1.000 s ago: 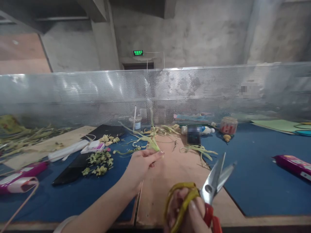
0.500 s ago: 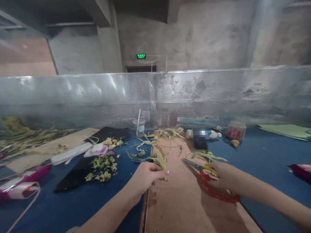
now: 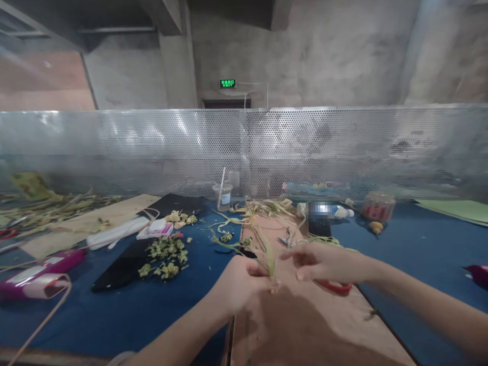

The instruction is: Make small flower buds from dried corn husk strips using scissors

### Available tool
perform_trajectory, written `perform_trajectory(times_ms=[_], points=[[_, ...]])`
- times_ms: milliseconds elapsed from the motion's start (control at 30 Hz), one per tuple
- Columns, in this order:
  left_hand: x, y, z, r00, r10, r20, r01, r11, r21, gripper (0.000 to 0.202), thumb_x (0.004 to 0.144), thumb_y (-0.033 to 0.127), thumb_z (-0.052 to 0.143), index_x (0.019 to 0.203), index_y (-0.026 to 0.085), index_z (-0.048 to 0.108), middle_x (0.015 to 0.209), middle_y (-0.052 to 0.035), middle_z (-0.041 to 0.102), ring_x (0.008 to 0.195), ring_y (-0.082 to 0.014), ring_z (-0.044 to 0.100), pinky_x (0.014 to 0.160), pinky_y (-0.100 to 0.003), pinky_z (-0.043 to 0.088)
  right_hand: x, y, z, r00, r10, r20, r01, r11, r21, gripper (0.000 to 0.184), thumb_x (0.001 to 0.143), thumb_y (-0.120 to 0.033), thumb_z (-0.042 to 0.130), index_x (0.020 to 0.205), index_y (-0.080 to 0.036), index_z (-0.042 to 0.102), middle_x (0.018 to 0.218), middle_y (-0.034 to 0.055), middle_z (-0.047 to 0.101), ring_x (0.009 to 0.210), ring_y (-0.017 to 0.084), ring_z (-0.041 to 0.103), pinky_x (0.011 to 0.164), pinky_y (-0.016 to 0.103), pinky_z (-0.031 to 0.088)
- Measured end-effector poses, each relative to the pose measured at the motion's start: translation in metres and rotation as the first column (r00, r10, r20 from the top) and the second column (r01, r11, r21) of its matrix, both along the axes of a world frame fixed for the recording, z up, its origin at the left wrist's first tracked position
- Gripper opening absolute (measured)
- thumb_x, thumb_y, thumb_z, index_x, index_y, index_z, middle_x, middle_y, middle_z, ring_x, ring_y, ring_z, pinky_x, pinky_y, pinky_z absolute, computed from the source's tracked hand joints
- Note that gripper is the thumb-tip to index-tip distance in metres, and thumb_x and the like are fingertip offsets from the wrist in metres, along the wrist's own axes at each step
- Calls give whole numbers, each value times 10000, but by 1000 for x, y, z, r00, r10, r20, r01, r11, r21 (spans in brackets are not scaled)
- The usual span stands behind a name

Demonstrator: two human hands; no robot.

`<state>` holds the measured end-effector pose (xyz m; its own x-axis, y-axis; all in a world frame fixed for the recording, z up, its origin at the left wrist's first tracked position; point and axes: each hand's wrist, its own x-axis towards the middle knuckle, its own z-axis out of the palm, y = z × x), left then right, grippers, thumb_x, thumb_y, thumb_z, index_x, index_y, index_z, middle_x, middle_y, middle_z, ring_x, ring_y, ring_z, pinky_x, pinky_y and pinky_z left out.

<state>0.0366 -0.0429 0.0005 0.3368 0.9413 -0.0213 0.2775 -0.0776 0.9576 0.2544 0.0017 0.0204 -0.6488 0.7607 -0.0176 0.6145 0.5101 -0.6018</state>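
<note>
My left hand (image 3: 244, 284) is closed in a pinch on a green plant stem with long leaves (image 3: 267, 254), held upright over the brown board (image 3: 305, 330). My right hand (image 3: 324, 264) hovers just right of the stem, fingers stretched out toward it and holding nothing. The red-handled scissors (image 3: 337, 287) lie on the board under that hand, mostly hidden by it. More cut stems and leaves (image 3: 263, 211) lie at the far end of the board.
A black sheet (image 3: 114, 272) on the blue table carries a heap of small yellow-green flower heads (image 3: 163, 254). A plastic cup with a straw (image 3: 223, 195), a bottle (image 3: 324, 209), a jar (image 3: 378, 206) and purple packets (image 3: 34, 279) stand around. A perforated metal screen (image 3: 152, 147) closes the back.
My right hand carried the scissors out to the board, laid them down, and now reaches empty toward the stem. My left hand has drawn the stem slightly nearer.
</note>
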Motion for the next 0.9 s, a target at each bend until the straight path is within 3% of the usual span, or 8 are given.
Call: perform_trajectory(times_ms=[100, 167, 267, 367, 533, 633, 767, 900], points=[[3, -5, -2, 997, -78, -29, 78, 997, 8, 259, 605, 328, 628, 675, 90, 703, 587, -7, 595, 545, -116, 458, 528, -216, 317, -29, -22, -10, 944, 127, -304, -215, 936, -279, 353, 752, -456, 562, 946, -167, 618, 828, 26, 595, 667, 109, 518, 548, 203, 367], [3, -8, -2, 992, -81, -101, 88, 994, 67, 257, 609, 330, 620, 636, 83, 688, 530, 18, 528, 516, -97, 403, 487, -210, 268, -44, -32, -18, 880, 34, -475, -232, 901, -366, 279, 749, -411, 590, 863, -159, 630, 768, 13, 589, 673, 108, 513, 599, 213, 386], [4, -11, 0, 985, -42, -169, 63, 991, 121, 222, 607, 296, 605, 563, 83, 649, 477, 40, 430, 493, -82, 334, 453, -210, 216, -56, -38, -24, 792, -99, -602, -219, 875, -432, 205, 707, -318, 656, 848, -171, 638, 817, 15, 606, 769, 132, 533, 707, 245, 405], [8, -12, 1, 984, -21, -176, 35, 996, 78, 200, 603, 282, 597, 551, 94, 639, 464, 46, 407, 477, -80, 331, 448, -206, 232, -58, -41, -28, 715, -224, -662, -196, 845, -498, 180, 679, -290, 682, 802, -163, 649, 795, 20, 616, 749, 136, 547, 707, 256, 422], [10, -5, -8, 991, -101, -90, 109, 991, 84, 201, 604, 286, 612, 653, 108, 691, 633, -19, 637, 625, -162, 536, 575, -229, 372, -61, -35, -36, 547, -411, -729, -244, 755, -609, 195, 665, -266, 703, 806, -156, 628, 773, 28, 616, 718, 136, 574, 670, 262, 443], [7, 1, -12, 993, -87, -83, 93, 993, 77, 235, 604, 308, 619, 688, 109, 712, 688, -40, 676, 684, -192, 569, 629, -250, 393, -65, -25, -39, 493, -505, -708, -233, 707, -667, 197, 676, -304, 694, 762, -159, 592, 722, 11, 593, 669, 131, 569, 567, 236, 424], [4, 3, -11, 996, -68, -65, 72, 996, 60, 216, 606, 280, 615, 673, 100, 713, 657, -38, 670, 656, -179, 562, 612, -244, 378, -75, -13, -30, 459, -600, -655, -244, 624, -742, 277, 707, -375, 644, 608, -163, 496, 543, -38, 488, 504, 88, 474, 488, 219, 375], [3, 4, -12, 996, -72, -52, 75, 996, 44, 216, 626, 285, 599, 671, 105, 711, 666, -45, 671, 637, -163, 552, 587, -231, 364, -86, -4, -16, 358, -651, -670, -263, 618, -741, 398, 714, -372, 623, 508, -190, 335, 424, -82, 341, 407, 60, 333, 446, 206, 329]])
